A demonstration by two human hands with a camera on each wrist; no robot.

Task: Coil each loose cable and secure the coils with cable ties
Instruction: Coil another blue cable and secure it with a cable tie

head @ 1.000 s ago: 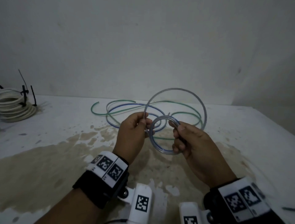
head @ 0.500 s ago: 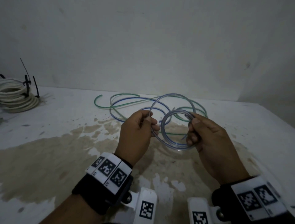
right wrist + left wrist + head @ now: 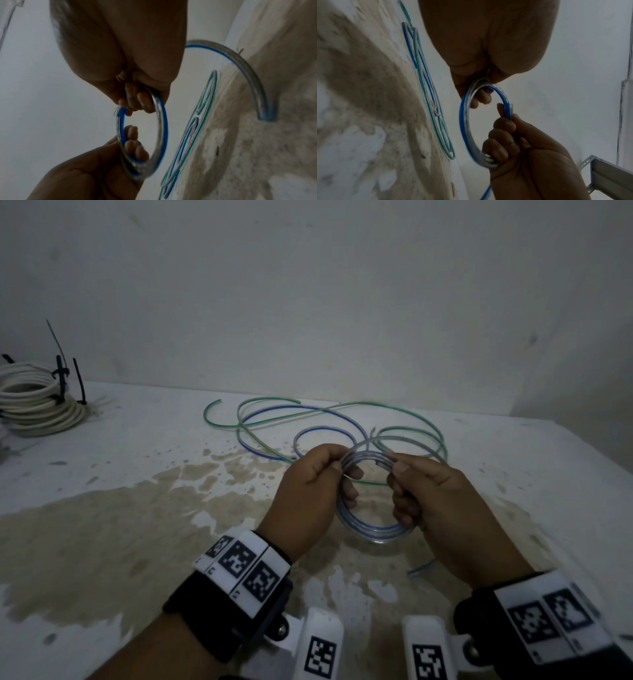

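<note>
A small coil of clear, blue-striped cable (image 3: 371, 533) hangs upright between my two hands above the stained table (image 3: 102, 508). My left hand (image 3: 344, 472) pinches its left side between thumb and fingers. On the right side my right hand (image 3: 394, 477) grips it, with a cut end under the thumb. In the left wrist view the coil (image 3: 463, 121) runs from my left hand (image 3: 479, 93) down to the right hand (image 3: 503, 136). The right wrist view shows the coil (image 3: 164, 128) under my right hand (image 3: 135, 102). A short tail (image 3: 422, 569) sticks out below my right hand.
Loose green and blue cables (image 3: 274, 419) lie tangled on the table behind my hands. At the far left sits a white cable coil (image 3: 34, 402) bound with black cable ties (image 3: 61, 378). A wall stands close behind, and the table edge runs on the right.
The large loop that stood above my hands has been drawn down into the coil. My hands have come closer together, and the coil now has more turns.
</note>
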